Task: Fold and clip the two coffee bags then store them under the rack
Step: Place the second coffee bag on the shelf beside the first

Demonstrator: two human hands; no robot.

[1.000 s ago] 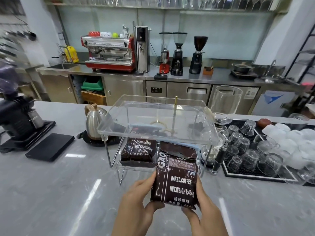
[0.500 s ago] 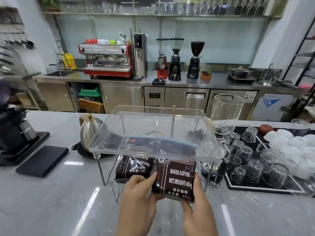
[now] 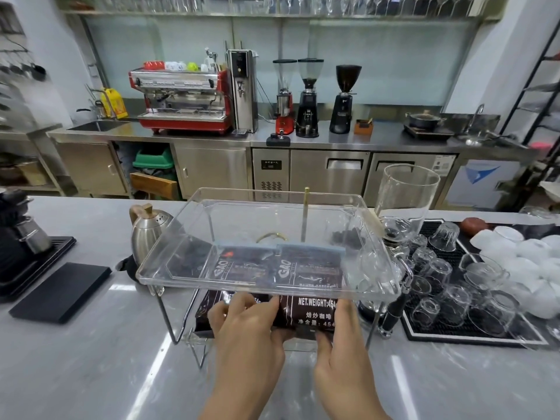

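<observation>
Two dark brown coffee bags stand side by side under the clear acrylic rack [image 3: 375, 286] on the grey counter. The left coffee bag [image 3: 209, 307] is partly hidden behind my left hand. The right coffee bag [image 3: 315, 313], printed "NET.WEIGHT:454g", sits on the rack's lower shelf. My left hand [image 3: 248, 331] grips its left side and my right hand [image 3: 345, 344] grips its right side and bottom corner. A pale blue clip strip [image 3: 312, 247] shows through the tray across the bags' folded tops.
A steel kettle [image 3: 148, 231] stands behind the rack at the left. A black mat [image 3: 60, 292] and a grinder [image 3: 21, 237] lie further left. A black drip mat [image 3: 472, 331] with several upturned glasses and white cups fills the right. A tall glass vessel [image 3: 406, 192] stands behind.
Both hands have pushed the right coffee bag forward from in front of the rack to under its tray, beside the first bag. The camera has moved closer.
</observation>
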